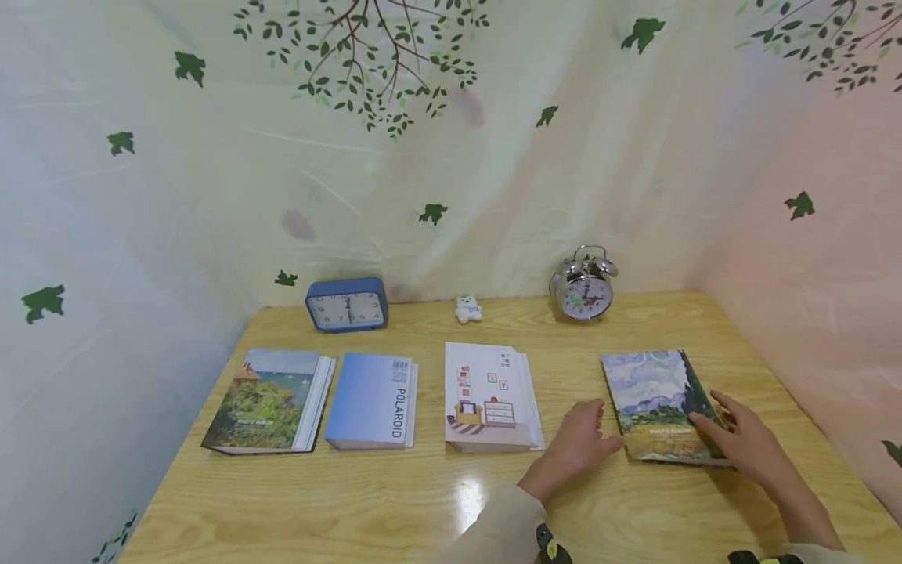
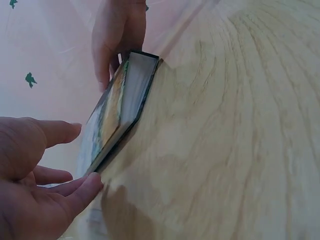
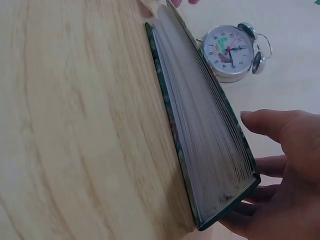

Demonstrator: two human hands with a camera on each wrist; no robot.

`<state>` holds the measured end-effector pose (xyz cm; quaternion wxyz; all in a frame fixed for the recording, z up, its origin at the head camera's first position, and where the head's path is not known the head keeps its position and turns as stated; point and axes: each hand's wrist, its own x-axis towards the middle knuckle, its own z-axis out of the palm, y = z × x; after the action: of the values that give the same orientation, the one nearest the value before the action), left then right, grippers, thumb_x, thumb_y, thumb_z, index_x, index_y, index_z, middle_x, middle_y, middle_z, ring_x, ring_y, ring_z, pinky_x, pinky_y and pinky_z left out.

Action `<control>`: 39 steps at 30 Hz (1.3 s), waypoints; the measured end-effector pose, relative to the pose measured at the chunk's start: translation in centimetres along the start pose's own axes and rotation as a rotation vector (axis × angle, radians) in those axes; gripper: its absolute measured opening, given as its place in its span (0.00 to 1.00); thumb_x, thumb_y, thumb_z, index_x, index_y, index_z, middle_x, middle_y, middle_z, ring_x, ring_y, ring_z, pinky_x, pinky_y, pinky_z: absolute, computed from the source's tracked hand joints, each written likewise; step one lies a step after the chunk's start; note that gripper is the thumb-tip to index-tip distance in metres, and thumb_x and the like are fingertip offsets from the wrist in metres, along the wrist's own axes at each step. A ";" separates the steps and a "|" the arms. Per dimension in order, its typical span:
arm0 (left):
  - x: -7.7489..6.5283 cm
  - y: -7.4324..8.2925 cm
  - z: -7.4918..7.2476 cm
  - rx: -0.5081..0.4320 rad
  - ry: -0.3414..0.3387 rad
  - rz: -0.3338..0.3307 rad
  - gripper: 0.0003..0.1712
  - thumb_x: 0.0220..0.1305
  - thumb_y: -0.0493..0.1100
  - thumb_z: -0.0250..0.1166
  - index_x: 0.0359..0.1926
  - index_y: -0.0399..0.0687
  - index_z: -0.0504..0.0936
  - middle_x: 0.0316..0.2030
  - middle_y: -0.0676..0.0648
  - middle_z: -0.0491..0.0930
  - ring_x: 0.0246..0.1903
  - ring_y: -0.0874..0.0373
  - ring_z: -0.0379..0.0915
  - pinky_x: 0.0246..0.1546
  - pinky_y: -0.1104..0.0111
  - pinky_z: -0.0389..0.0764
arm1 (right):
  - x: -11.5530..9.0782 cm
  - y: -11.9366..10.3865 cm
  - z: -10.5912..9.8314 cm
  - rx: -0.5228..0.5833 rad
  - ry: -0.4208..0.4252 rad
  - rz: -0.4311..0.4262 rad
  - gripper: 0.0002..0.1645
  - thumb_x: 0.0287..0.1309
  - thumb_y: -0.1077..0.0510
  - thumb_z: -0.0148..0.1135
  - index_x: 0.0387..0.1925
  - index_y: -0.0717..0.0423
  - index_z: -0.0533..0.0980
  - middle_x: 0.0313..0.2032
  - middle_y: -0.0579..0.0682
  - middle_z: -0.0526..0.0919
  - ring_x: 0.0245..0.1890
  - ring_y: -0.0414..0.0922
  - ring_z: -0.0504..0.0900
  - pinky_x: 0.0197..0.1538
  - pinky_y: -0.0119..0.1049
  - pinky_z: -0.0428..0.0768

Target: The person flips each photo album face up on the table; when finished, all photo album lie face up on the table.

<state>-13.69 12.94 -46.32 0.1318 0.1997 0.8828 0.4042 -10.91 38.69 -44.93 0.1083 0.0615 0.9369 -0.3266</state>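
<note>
A photo album (image 1: 651, 403) with a painted landscape cover lies on the table at the right, between the two hands. My left hand (image 1: 574, 440) is at its left edge with fingers apart; in the left wrist view the lower fingertips (image 2: 94, 181) come right to the album's edge, and the thumb points toward the cover. At the opposite side is my right hand (image 1: 750, 446), its thumb overlapping the cover in the head view. Seen from the right wrist, its fingers (image 3: 265, 192) are loosely bent beside the spine, and the thumb stands off the cover.
Left of the hands lie a white album (image 1: 486, 399) with a room drawing, a blue POLAROID album (image 1: 366, 399) and another painted album (image 1: 271, 399). Behind them stand a blue clock (image 1: 347, 305), a small white bear figure (image 1: 467, 309) and a silver twin-bell alarm clock (image 1: 585, 290).
</note>
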 end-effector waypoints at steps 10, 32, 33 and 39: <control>0.9 1.4 2.3 0.027 -0.006 0.005 0.35 0.61 0.47 0.64 0.68 0.46 0.66 0.60 0.50 0.71 0.56 0.64 0.69 0.51 0.75 0.74 | 0.4 0.8 0.2 0.044 0.003 0.027 0.54 0.69 0.34 0.40 0.71 0.74 0.39 0.64 0.83 0.49 0.61 0.78 0.55 0.54 0.67 0.68; 1.3 1.4 2.9 0.071 -0.019 0.084 0.36 0.62 0.54 0.65 0.69 0.50 0.66 0.57 0.52 0.72 0.40 0.71 0.71 0.39 0.82 0.74 | -0.7 1.0 -1.6 0.269 0.090 0.058 0.45 0.67 0.32 0.39 0.75 0.52 0.47 0.71 0.70 0.48 0.69 0.67 0.53 0.57 0.44 0.75; 1.3 1.5 2.9 0.082 -0.013 0.085 0.36 0.62 0.55 0.64 0.68 0.52 0.67 0.57 0.52 0.72 0.42 0.70 0.72 0.40 0.81 0.74 | -0.7 0.9 -1.6 0.268 0.096 0.048 0.44 0.67 0.32 0.39 0.75 0.50 0.48 0.71 0.68 0.48 0.70 0.63 0.55 0.53 0.34 0.78; 1.2 1.9 3.1 0.142 0.021 0.106 0.34 0.62 0.61 0.61 0.67 0.57 0.69 0.65 0.48 0.66 0.62 0.60 0.65 0.54 0.72 0.75 | -0.6 0.4 -1.9 0.259 0.084 0.015 0.44 0.67 0.33 0.41 0.74 0.51 0.50 0.71 0.68 0.50 0.68 0.52 0.63 0.38 0.16 0.74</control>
<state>-13.10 16.64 -46.93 0.0862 0.2506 0.8989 0.3490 -10.51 40.20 -43.58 0.0628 0.0955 0.8901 -0.4412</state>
